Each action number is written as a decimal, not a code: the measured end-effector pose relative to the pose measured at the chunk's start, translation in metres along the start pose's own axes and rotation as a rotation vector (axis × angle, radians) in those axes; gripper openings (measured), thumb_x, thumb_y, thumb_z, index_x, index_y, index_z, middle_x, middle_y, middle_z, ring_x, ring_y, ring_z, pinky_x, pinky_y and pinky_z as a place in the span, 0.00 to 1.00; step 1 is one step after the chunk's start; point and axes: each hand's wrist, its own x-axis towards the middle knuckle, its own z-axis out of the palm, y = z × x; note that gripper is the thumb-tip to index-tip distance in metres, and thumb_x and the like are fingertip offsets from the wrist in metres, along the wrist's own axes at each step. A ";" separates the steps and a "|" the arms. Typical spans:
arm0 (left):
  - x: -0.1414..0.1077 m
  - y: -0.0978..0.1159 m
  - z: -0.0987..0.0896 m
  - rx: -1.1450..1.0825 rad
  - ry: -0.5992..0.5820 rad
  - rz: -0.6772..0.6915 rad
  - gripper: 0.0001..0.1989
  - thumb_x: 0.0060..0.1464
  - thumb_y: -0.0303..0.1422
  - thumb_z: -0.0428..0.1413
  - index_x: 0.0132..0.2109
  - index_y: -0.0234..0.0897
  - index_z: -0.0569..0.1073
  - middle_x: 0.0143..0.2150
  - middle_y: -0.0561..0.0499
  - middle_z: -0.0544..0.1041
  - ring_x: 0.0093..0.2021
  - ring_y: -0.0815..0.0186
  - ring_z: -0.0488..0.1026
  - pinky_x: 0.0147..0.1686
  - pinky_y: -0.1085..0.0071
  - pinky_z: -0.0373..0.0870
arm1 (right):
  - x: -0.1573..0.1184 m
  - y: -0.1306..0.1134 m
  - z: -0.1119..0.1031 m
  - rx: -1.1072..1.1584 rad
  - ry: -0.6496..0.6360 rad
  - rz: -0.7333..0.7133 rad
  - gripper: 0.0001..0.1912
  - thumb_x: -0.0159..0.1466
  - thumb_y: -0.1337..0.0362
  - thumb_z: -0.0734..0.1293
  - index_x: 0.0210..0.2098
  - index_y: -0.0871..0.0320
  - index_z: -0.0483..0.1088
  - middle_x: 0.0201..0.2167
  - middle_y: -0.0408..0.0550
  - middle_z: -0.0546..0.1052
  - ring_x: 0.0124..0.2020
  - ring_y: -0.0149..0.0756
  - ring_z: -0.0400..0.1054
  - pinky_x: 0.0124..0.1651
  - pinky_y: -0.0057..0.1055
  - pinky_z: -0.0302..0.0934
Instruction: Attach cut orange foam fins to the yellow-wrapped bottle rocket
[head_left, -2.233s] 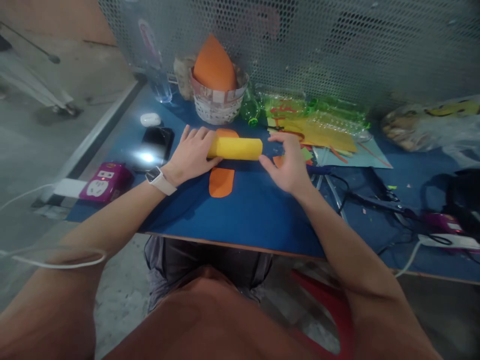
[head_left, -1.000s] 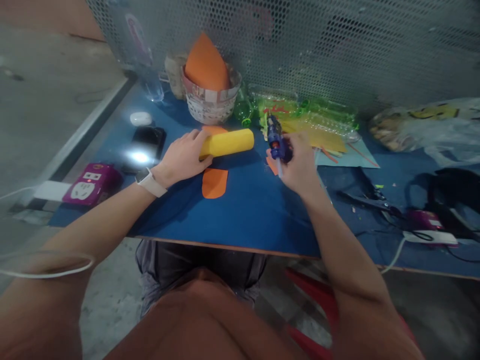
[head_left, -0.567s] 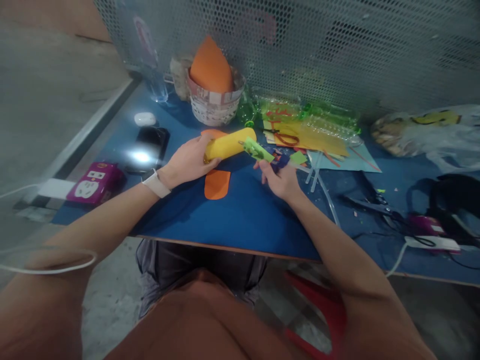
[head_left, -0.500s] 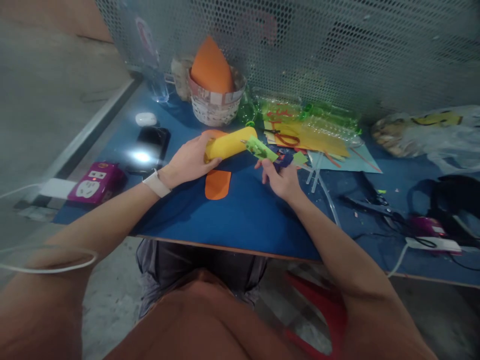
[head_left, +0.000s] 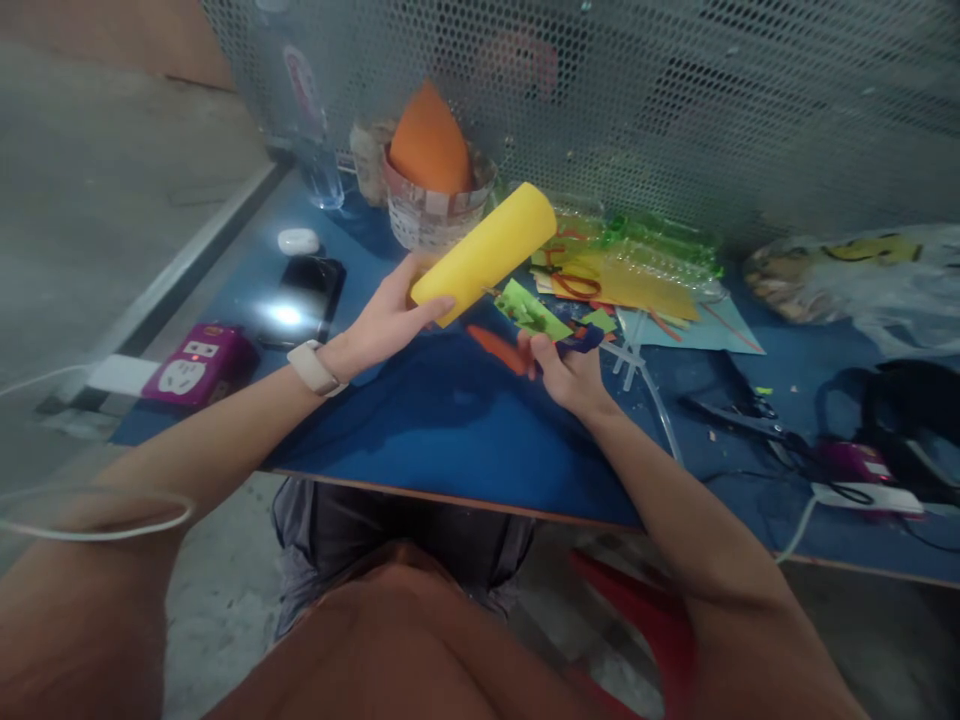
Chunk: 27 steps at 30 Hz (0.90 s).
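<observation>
My left hand is closed round the lower end of a yellow paper tube, which tilts up to the right above the blue table. My right hand grips a green glue gun with a dark blue part near the fingers. Its thin tip points left, close to the tube's underside. An orange paper piece, smeared by motion, reaches left from the right fingertips, below the tube. Whether the fingers pinch it is hard to see.
Behind stand a woven basket with an orange cone and a clear bottle. Left are a phone and purple power socket. Right are coloured papers, clear sticks, a plastic bag and cables.
The yellow tube has been raised and tilted up to the right. The orange piece has left the table before me; one now shows at my right fingertips. The glue gun has shifted slightly.
</observation>
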 end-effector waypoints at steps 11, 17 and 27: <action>0.000 -0.004 0.004 -0.023 -0.026 0.004 0.31 0.66 0.50 0.68 0.67 0.40 0.73 0.64 0.39 0.82 0.50 0.53 0.85 0.42 0.60 0.87 | 0.006 0.017 0.000 0.000 -0.015 -0.023 0.42 0.73 0.18 0.61 0.31 0.49 0.76 0.34 0.50 0.84 0.40 0.46 0.81 0.56 0.49 0.77; -0.002 0.000 0.004 0.005 -0.019 -0.014 0.31 0.67 0.48 0.68 0.68 0.38 0.73 0.65 0.38 0.81 0.50 0.54 0.86 0.46 0.57 0.89 | 0.005 0.025 0.001 -0.027 -0.030 0.000 0.43 0.72 0.18 0.61 0.31 0.49 0.77 0.35 0.50 0.84 0.41 0.48 0.80 0.62 0.52 0.76; 0.001 -0.007 0.002 0.115 0.005 -0.044 0.29 0.66 0.47 0.66 0.67 0.39 0.73 0.63 0.40 0.82 0.49 0.56 0.84 0.44 0.60 0.85 | 0.011 0.031 0.005 0.143 -0.117 0.048 0.40 0.69 0.18 0.67 0.31 0.49 0.78 0.35 0.51 0.84 0.48 0.52 0.86 0.69 0.57 0.79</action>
